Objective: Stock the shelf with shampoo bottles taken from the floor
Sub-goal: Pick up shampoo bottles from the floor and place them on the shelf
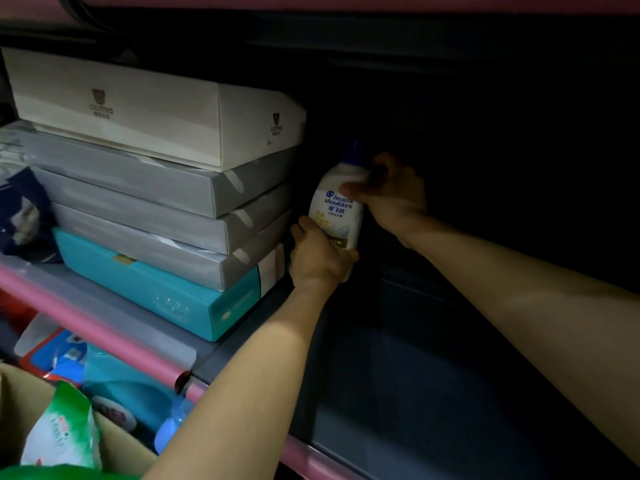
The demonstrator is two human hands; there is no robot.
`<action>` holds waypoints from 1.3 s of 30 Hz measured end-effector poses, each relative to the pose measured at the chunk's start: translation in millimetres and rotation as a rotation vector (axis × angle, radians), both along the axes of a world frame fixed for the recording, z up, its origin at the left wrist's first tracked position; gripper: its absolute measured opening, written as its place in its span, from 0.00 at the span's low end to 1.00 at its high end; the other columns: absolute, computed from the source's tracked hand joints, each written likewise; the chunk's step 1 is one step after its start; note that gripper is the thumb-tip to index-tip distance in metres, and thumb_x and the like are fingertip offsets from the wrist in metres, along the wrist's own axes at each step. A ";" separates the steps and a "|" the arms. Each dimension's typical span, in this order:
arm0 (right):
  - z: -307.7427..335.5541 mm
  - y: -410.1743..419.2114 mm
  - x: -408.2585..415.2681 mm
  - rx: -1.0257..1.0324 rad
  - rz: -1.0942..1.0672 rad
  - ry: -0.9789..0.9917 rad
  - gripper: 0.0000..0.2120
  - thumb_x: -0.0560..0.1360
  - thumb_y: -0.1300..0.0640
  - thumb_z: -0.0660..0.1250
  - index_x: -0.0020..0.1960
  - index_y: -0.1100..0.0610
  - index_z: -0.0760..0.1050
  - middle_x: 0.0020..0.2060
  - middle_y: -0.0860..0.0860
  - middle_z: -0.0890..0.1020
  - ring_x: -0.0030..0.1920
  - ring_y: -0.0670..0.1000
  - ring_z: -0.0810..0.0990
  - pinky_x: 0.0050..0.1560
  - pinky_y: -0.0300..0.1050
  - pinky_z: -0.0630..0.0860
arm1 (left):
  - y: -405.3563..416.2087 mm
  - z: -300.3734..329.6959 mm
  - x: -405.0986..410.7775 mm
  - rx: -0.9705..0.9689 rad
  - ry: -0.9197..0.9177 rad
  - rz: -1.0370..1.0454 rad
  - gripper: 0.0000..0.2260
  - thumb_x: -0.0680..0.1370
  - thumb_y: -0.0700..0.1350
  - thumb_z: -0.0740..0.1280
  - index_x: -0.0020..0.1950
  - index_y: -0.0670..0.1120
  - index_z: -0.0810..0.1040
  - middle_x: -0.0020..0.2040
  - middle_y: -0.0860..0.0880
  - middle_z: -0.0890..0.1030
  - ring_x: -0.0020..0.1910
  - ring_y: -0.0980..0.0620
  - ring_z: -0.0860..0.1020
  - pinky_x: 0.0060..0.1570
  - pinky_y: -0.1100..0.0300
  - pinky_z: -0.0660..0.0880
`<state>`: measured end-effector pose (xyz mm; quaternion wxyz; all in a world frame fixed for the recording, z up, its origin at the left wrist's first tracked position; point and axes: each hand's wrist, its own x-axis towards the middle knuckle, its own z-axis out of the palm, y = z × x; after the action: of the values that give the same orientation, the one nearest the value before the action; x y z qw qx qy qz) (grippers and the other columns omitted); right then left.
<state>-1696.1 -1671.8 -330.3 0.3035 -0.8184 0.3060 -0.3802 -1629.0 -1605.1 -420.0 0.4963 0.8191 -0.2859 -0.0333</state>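
A white shampoo bottle [337, 206] with a blue cap stands upright deep on the dark grey shelf [398, 393], just right of a stack of flat boxes. My left hand [317, 254] grips the bottle's lower part from the front left. My right hand [391, 195] holds its shoulder, thumb across the front and fingers curled behind. The bottle's base is hidden behind my left hand, so I cannot tell whether it touches the shelf.
A stack of flat boxes [166, 181], beige on top, grey in the middle, teal at the bottom, fills the shelf's left side. A pink rail [114, 341] edges the shelf front. Below left are a cardboard box [117, 441] with a green-white packet [62, 431] and blue packages.
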 end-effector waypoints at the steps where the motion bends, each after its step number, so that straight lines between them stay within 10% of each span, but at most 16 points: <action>1: 0.5 1.1 -0.9 -0.003 -0.009 0.011 0.27 0.68 0.52 0.76 0.62 0.59 0.71 0.59 0.56 0.79 0.57 0.55 0.78 0.49 0.44 0.75 | 1.1 0.9 -0.3 0.011 0.005 -0.014 0.37 0.64 0.51 0.78 0.64 0.41 0.62 0.65 0.42 0.66 0.61 0.40 0.72 0.51 0.51 0.72; 7: -1.6 24.4 -18.8 0.163 -0.094 0.024 0.27 0.75 0.57 0.68 0.72 0.57 0.63 0.66 0.57 0.73 0.63 0.57 0.75 0.60 0.46 0.75 | 26.1 5.5 -4.9 0.097 0.083 -0.070 0.34 0.69 0.51 0.74 0.68 0.40 0.63 0.67 0.41 0.69 0.64 0.43 0.70 0.58 0.57 0.69; 11: -4.5 62.0 -61.4 0.314 -0.044 0.177 0.22 0.78 0.60 0.64 0.70 0.59 0.66 0.66 0.58 0.73 0.63 0.57 0.75 0.61 0.53 0.76 | 63.6 10.2 -32.6 0.034 0.184 -0.248 0.19 0.72 0.48 0.72 0.59 0.48 0.72 0.56 0.49 0.78 0.45 0.57 0.75 0.42 0.70 0.71; 16: -3.5 132.7 -142.2 0.391 0.017 0.234 0.15 0.76 0.62 0.64 0.62 0.55 0.75 0.58 0.53 0.78 0.59 0.52 0.77 0.61 0.49 0.76 | 126.7 26.7 -93.7 0.048 0.317 -0.436 0.13 0.71 0.48 0.72 0.54 0.50 0.77 0.49 0.49 0.82 0.49 0.52 0.79 0.49 0.57 0.77; 24: -24.9 230.9 -284.9 0.501 0.098 0.281 0.12 0.76 0.65 0.63 0.57 0.55 0.75 0.52 0.54 0.81 0.54 0.51 0.79 0.58 0.48 0.76 | 225.7 34.4 -210.6 0.116 0.324 -0.626 0.05 0.75 0.43 0.69 0.45 0.54 0.78 0.43 0.52 0.81 0.40 0.57 0.78 0.34 0.63 0.76; 30: -77.8 251.6 -386.8 0.593 0.075 0.343 0.10 0.76 0.64 0.65 0.57 0.60 0.76 0.43 0.53 0.79 0.43 0.49 0.75 0.40 0.40 0.75 | 234.0 -20.2 -307.0 0.238 0.402 -0.763 0.06 0.76 0.39 0.68 0.46 0.50 0.78 0.40 0.50 0.81 0.41 0.53 0.78 0.43 0.57 0.75; 39: -205.8 197.5 -525.9 0.840 -0.133 0.482 0.09 0.75 0.60 0.68 0.53 0.62 0.79 0.41 0.53 0.79 0.43 0.49 0.75 0.43 0.40 0.76 | 183.7 -155.7 -438.6 0.524 0.450 -0.978 0.06 0.75 0.36 0.67 0.49 0.44 0.80 0.38 0.51 0.78 0.37 0.54 0.76 0.37 0.63 0.73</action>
<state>-2221.9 -1474.3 -536.1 0.5028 -0.6687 0.5461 -0.0421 -2067.6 -1421.4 -575.7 0.2534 0.6604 -0.4999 -0.4997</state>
